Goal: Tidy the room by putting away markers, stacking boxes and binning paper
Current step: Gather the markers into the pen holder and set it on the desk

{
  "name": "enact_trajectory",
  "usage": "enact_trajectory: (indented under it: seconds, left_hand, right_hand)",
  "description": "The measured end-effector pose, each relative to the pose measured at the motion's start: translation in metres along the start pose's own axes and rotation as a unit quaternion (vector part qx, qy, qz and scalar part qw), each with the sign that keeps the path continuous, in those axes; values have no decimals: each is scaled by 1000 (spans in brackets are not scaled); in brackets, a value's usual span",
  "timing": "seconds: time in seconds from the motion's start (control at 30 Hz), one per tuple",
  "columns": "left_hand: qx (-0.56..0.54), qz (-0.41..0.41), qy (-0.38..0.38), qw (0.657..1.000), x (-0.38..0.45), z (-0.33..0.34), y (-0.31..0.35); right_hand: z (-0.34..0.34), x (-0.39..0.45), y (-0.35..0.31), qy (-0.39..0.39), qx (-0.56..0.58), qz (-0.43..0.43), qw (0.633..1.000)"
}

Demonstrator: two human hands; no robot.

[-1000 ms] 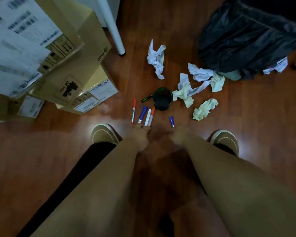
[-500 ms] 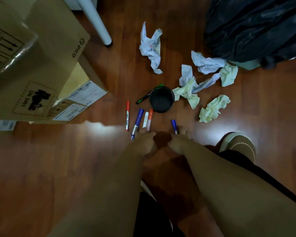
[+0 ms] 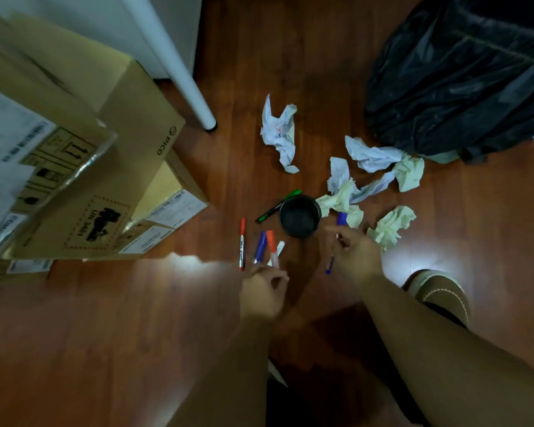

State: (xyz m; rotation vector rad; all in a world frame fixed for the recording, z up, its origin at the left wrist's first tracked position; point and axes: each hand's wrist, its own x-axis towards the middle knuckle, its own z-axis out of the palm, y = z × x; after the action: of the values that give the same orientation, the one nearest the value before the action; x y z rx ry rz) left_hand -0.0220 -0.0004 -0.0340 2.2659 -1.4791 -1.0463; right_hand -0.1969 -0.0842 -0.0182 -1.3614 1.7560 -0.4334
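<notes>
A black round holder stands on the wooden floor. My left hand pinches the orange-capped marker, lifted off the floor. My right hand grips a purple marker, its cap sticking up and its tip below the fingers. On the floor lie a red marker, a blue marker, a white marker and a green-capped black marker leaning by the holder. Several crumpled papers are scattered behind and to the right.
A bin lined with a black bag stands at the far right. Cardboard boxes are piled at the left, with a white table leg behind them. My shoe is at the right.
Both hands have lifted markers off the floor: the left raised the orange one, the right took the purple one and moved up and right toward the holder.
</notes>
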Motion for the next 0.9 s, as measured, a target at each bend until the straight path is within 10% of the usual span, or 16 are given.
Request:
enact_trajectory:
  seconds: [0.27, 0.67, 0.9]
  left_hand:
    - [-234, -62, 92, 966, 23, -39, 53]
    - [-188, -45, 30, 981, 87, -31, 71]
    - [-93, -105, 44, 989, 85, -47, 3]
  right_hand:
    - [-2, 37, -65, -3, 94, -32, 995]
    - [16, 14, 2, -2, -16, 75, 997]
    - [44, 4, 6, -177, -116, 103, 972]
